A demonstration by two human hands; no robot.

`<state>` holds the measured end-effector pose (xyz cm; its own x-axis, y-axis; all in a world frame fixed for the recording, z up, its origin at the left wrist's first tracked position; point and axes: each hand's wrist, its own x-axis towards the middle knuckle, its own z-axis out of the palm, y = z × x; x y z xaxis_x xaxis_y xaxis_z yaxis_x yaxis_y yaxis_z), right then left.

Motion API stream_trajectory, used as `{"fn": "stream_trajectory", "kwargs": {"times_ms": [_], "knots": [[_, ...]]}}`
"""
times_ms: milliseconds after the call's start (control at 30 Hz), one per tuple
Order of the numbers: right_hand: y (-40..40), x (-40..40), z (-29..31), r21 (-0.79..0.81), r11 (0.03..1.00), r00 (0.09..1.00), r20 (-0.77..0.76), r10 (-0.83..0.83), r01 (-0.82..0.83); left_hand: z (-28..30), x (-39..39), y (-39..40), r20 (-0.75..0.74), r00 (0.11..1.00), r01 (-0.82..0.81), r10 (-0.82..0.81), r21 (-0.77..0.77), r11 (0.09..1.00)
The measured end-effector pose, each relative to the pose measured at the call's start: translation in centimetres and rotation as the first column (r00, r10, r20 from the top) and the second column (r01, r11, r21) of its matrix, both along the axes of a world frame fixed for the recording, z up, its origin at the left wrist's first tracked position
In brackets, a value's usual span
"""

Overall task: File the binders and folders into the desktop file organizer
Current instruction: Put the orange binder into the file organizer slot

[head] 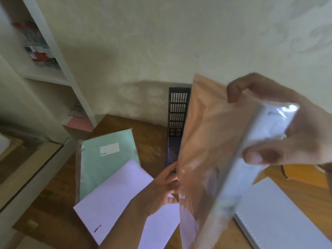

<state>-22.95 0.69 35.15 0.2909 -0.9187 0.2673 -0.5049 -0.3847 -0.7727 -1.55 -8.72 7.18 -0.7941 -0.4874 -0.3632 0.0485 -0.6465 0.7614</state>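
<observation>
I hold a peach binder (206, 133) upright in front of me, blurred by motion. My right hand (294, 133) grips its pale spine near the top. My left hand (165, 187) presses against its lower left edge. Behind it the black desktop file organizer (177, 121) stands against the wall, partly hidden by the binder. On the wooden desk (149, 141) lie a green folder (106, 159) with a white label, and a lilac binder (125, 198) overlapping its near end. A white binder (274, 212) lies flat at the right.
A white shelf unit (52, 51) with boxes stands at the left, beside the desk. An orange folder or box (301, 175) lies at the right edge behind the white binder. The cream wall (161, 42) closes off the back of the desk.
</observation>
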Motion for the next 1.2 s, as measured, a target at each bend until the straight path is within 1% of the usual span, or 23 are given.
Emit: {"fn": "stream_trajectory", "kwargs": {"times_ms": [67,100,133,167,200,233,267,300,367,433,500,567,633,700,733,833,900,933,1000,1033,1067,1133,1200], "knots": [[-1.2,0.1,-0.6,-0.048,0.996,0.992,-0.096,-0.078,0.074,-0.3,-0.4,-1.7,-0.031,0.996,-0.083,0.083,0.006,0.997],[-1.9,0.0,-1.4,-0.062,0.991,0.975,-0.181,-0.126,0.116,-0.2,-0.8,-2.3,-0.001,0.989,-0.149,0.149,0.016,0.989],[-2.5,-0.1,-2.3,-0.072,0.986,0.95,-0.268,-0.163,0.149,-0.1,-1.2,-2.6,0.081,0.973,-0.214,0.216,-0.022,0.976],[-3.1,-0.2,-3.4,-0.077,0.982,0.917,-0.352,-0.186,0.17,0.1,-1.7,-2.8,0.198,0.939,-0.257,0.281,-0.137,0.957],[-3.6,-0.3,-4.6,-0.092,0.979,0.88,-0.43,-0.204,0.182,0.0,-2.0,-2.9,0.313,0.879,-0.255,0.361,-0.332,0.908],[-4.0,-0.4,-5.7,-0.112,0.975,0.842,-0.491,-0.222,0.192,0.0,-2.0,-2.8,0.384,0.817,-0.191,0.431,-0.524,0.83],[-4.3,-0.7,-6.6,-0.128,0.97,0.816,-0.523,-0.244,0.208,-0.3,-1.8,-2.6,0.415,0.776,-0.115,0.476,-0.649,0.752],[-4.6,-0.9,-7.3,-0.138,0.962,0.802,-0.531,-0.274,0.237,-0.6,-1.4,-2.3,0.431,0.755,-0.056,0.495,-0.709,0.703],[-5.2,-1.1,-7.9,-0.178,0.941,0.784,-0.52,-0.338,0.288,-1.9,-0.5,-2.0,0.459,0.745,0.053,0.485,-0.764,0.642],[-5.8,-0.8,-8.2,-0.221,0.924,0.766,-0.517,-0.382,0.311,-3.3,0.1,-1.7,0.476,0.763,0.155,0.437,-0.791,0.591],[-6.2,0.1,-8.9,-0.209,0.914,0.8,-0.441,-0.406,0.349,-4.0,0.4,-1.5,0.491,0.792,0.188,0.363,-0.762,0.62],[-5.7,1.3,-11.4,-0.137,0.905,0.863,-0.271,-0.426,0.403,-4.3,0.3,-1.3,0.501,0.807,0.189,0.314,-0.721,0.666],[-4.5,2.3,-15.9,-0.021,0.888,0.87,-0.192,-0.454,0.459,-4.3,0.1,-1.5,0.494,0.806,0.166,0.327,-0.719,0.675],[-3.2,3.4,-21.0,0.15,0.865,0.869,-0.226,-0.441,0.478,-4.4,-0.1,-1.7,0.492,0.789,0.172,0.368,-0.752,0.636],[-2.8,4.0,-23.2,0.206,0.856,0.87,-0.258,-0.42,0.475,-4.4,-0.2,-1.7,0.491,0.779,0.189,0.389,-0.776,0.602],[-3.2,5.6,-27.9,0.269,0.825,0.861,-0.269,-0.431,0.497,-4.9,-0.6,-1.9,0.49,0.768,0.251,0.413,-0.823,0.509],[-3.8,6.1,-29.5,0.256,0.781,0.817,-0.285,-0.502,0.57,-5.0,-0.8,-2.0,0.505,0.755,0.299,0.419,-0.833,0.465],[-3.8,6.0,-30.2,0.227,0.774,0.794,-0.335,-0.508,0.591,-5.1,-0.9,-2.1,0.509,0.756,0.305,0.412,-0.83,0.467],[-3.5,5.5,-31.2,0.139,0.795,0.751,-0.454,-0.479,0.591,-5.5,-0.8,-2.5,0.518,0.763,0.305,0.387,-0.816,0.491],[-3.2,5.2,-31.5,0.098,0.807,0.738,-0.482,-0.473,0.582,-5.5,-0.7,-2.7,0.53,0.758,0.322,0.38,-0.811,0.489],[-3.0,5.0,-31.9,0.061,0.815,0.734,-0.478,-0.483,0.576,-5.4,-0.6,-2.8,0.545,0.748,0.348,0.378,-0.808,0.476],[-2.5,4.9,-32.6,0.015,0.801,0.735,-0.408,-0.542,0.599,-5.1,-0.4,-3.1,0.565,0.735,0.398,0.375,-0.807,0.437],[-2.5,4.8,-33.2,0.041,0.771,0.732,-0.347,-0.586,0.636,-4.7,-0.5,-3.2,0.584,0.729,0.439,0.356,-0.799,0.412]]}}
